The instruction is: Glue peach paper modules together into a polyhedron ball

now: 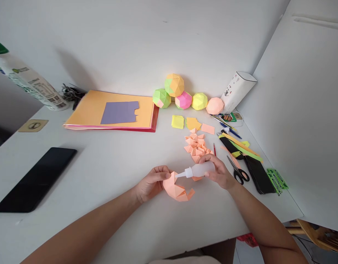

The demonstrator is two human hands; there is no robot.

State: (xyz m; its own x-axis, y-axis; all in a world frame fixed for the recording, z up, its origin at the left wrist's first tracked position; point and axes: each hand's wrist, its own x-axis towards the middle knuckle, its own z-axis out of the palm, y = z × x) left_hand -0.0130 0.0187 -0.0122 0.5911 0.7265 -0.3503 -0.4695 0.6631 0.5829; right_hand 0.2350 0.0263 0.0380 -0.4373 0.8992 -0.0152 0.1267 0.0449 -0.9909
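Observation:
My left hand [153, 182] pinches the upper left edge of a partly built peach paper ball [174, 189], with the thumb on top. The ball's right side is open, and a loose flap sticks out there. My right hand [219, 173] grips a translucent white glue bottle [203, 169], tipped on its side. Its narrow nozzle points left and meets the paper near my left thumb; whether glue is coming out cannot be seen. Just behind the bottle lies a pile of folded peach paper pieces [196, 145]. One more peach piece lies partly hidden under the bottle.
Finished paper balls [174, 85] stand against the wall. Scissors [238, 171], a black phone [258, 174], and pens [231, 130] lie at right. Coloured paper sheets [86, 110], a black tablet [37, 179] and a tall white bottle [34, 82] occupy the left.

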